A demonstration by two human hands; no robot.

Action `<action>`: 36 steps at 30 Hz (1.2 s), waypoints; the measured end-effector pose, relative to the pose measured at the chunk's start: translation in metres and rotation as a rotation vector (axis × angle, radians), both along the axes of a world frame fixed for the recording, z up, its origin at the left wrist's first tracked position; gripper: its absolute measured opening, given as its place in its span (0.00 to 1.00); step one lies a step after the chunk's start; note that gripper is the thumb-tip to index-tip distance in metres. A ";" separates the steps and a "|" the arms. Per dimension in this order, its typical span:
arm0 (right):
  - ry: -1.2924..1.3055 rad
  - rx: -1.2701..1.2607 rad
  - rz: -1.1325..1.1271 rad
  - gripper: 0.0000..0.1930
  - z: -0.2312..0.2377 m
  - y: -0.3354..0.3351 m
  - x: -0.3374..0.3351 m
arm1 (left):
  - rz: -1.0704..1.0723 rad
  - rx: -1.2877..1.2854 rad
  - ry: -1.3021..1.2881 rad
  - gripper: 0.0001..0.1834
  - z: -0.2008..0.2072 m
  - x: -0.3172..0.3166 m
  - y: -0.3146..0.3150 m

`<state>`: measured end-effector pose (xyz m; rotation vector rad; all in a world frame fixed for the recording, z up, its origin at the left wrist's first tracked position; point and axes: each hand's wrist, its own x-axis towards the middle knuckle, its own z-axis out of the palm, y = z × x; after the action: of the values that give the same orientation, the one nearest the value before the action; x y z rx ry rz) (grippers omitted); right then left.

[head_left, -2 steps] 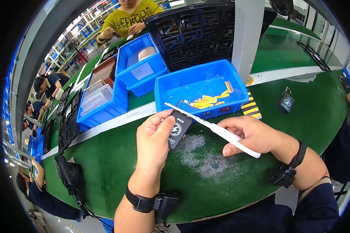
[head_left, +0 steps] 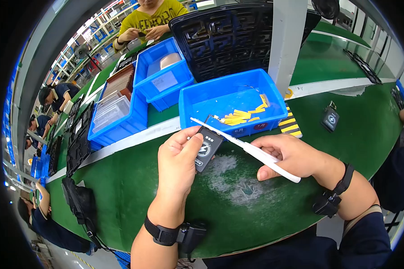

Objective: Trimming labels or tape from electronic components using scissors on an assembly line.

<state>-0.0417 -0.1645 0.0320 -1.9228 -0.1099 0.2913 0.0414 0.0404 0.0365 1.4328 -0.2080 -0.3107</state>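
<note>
My left hand (head_left: 178, 150) pinches a flat black battery pack (head_left: 207, 150) with a pale round lightning emblem, its thumb lying over the front. At the pack's top edge, a small dark lead (head_left: 208, 118) sticks up. My right hand (head_left: 285, 154) is closed around a long white tapered tool (head_left: 256, 153), whose exact kind I cannot make out. The tool slants across the pack's top edge, and its thin tip reaches past the pack to the left. Just beyond both hands stands a blue bin (head_left: 231, 101) with several yellow strips (head_left: 238, 117) in it.
A second black pack (head_left: 331, 119) lies to the right on the green table (head_left: 265, 215). Blue bins (head_left: 164, 74) stand back left, beside black plastic trays (head_left: 80, 139). A large black tray (head_left: 224, 40) leans by a white post (head_left: 286, 45). A black pouch (head_left: 80, 201) sits left. Across, a person in yellow (head_left: 150, 20) works.
My hands, the pack and the white tool stay almost where they were. Across the table, the person in yellow has raised one hand slightly toward the other.
</note>
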 end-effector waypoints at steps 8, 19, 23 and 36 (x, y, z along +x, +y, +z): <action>-0.059 -0.024 0.002 0.31 -0.002 -0.001 0.004 | -0.036 -0.007 0.004 0.11 0.000 0.003 0.000; -0.018 -0.040 -0.012 0.28 0.000 0.000 0.006 | -0.059 -0.033 0.005 0.11 -0.001 0.005 0.001; -0.043 -0.030 -0.036 0.27 -0.002 0.002 0.006 | -0.069 -0.039 0.004 0.11 -0.001 0.006 0.002; -0.041 -0.083 -0.032 0.27 -0.001 0.002 0.007 | -0.072 -0.039 0.008 0.11 -0.002 0.007 0.004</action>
<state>-0.0350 -0.1621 0.0306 -2.0115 -0.0953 0.2379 0.0480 0.0439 0.0346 1.3876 -0.2577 -0.3693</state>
